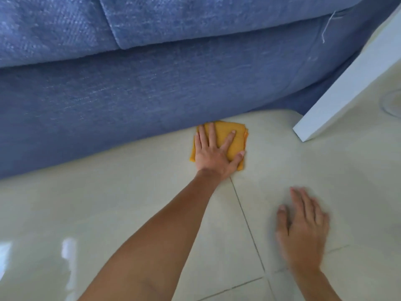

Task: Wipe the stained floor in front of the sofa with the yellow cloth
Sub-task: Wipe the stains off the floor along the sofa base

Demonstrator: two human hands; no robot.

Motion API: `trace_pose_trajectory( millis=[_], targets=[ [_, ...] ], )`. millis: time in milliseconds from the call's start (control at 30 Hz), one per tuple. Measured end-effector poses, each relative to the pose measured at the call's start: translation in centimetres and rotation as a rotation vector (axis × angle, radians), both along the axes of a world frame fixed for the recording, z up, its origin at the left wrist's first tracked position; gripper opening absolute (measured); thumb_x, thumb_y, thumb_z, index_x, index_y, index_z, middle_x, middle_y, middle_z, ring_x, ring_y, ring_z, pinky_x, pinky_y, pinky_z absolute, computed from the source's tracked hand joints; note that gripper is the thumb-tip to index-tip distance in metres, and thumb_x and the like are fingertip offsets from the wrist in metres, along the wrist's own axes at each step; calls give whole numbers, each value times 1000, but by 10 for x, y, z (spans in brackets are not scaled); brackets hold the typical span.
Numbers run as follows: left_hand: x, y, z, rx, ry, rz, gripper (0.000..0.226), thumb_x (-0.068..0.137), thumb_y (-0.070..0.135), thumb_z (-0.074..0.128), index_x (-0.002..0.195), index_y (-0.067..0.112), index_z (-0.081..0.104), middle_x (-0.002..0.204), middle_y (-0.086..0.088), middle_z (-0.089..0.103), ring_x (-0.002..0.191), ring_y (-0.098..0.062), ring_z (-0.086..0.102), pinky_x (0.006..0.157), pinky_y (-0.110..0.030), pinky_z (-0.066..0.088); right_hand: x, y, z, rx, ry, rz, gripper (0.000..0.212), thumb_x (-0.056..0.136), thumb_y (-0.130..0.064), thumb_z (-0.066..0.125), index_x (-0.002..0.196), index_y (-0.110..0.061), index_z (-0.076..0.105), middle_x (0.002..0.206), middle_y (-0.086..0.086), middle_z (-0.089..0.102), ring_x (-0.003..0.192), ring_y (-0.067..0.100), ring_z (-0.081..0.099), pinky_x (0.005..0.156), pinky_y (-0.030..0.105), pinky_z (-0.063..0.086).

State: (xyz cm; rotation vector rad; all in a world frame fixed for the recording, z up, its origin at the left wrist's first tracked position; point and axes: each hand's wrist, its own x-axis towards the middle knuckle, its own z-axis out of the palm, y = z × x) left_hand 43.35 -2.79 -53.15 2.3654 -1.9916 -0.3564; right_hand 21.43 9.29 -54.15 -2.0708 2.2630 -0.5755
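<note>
A folded yellow cloth lies flat on the pale tiled floor, right against the base of the blue sofa. My left hand presses down on the cloth with its fingers spread across it and the thumb at the cloth's right edge. My right hand rests flat on the floor nearer to me and to the right, fingers apart, holding nothing; it looks slightly blurred. No distinct stain shows on the tiles around the cloth.
A white table leg or panel slants down to the floor at the right, close to the sofa's corner. A round clear base shows at the far right edge. Grout lines cross the tiles between my arms.
</note>
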Motion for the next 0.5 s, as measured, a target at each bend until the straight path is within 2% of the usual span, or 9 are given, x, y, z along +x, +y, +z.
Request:
trace_pose_trajectory(
  millis=[67, 167, 300, 400, 500],
  targets=[
    [-40, -8, 0, 5, 9, -105, 74, 83, 77, 10, 151, 49, 4, 164, -15, -14, 147, -44, -16, 119, -56, -9, -24, -4, -3, 4, -18, -52, 55, 92, -33, 40, 138, -9, 55, 145, 15, 56, 133, 39, 47, 114, 56, 32],
    [-92, 6, 1, 12, 1, -305, 73, 84, 75, 14, 151, 48, 6, 163, -17, -15, 147, -46, -19, 117, -58, -10, -44, -4, -6, -25, -78, -7, 52, 94, -29, 38, 134, -2, 58, 141, 20, 58, 130, 40, 51, 112, 53, 38],
    [-118, 70, -2, -30, 36, -535, 72, 85, 73, 25, 151, 48, 11, 163, -15, -15, 147, -43, -20, 119, -55, -11, -45, 2, 5, -49, -226, 41, 54, 95, -29, 35, 134, 2, 56, 143, 23, 55, 133, 37, 47, 114, 47, 34],
    [-93, 125, -2, -31, 67, -554, 71, 85, 76, 26, 150, 52, 10, 163, -11, -18, 147, -39, -25, 120, -53, -11, -41, 7, 13, -44, -265, 35, 54, 95, -30, 34, 136, -1, 55, 146, 23, 52, 135, 38, 45, 115, 48, 32],
    [-37, 180, 2, -18, 99, -407, 70, 85, 77, 30, 148, 56, 9, 164, -8, -18, 148, -36, -24, 120, -54, -5, -22, 22, 15, -13, -250, 72, 54, 94, -31, 34, 137, -5, 55, 147, 22, 51, 136, 41, 46, 114, 51, 33]
  ],
)
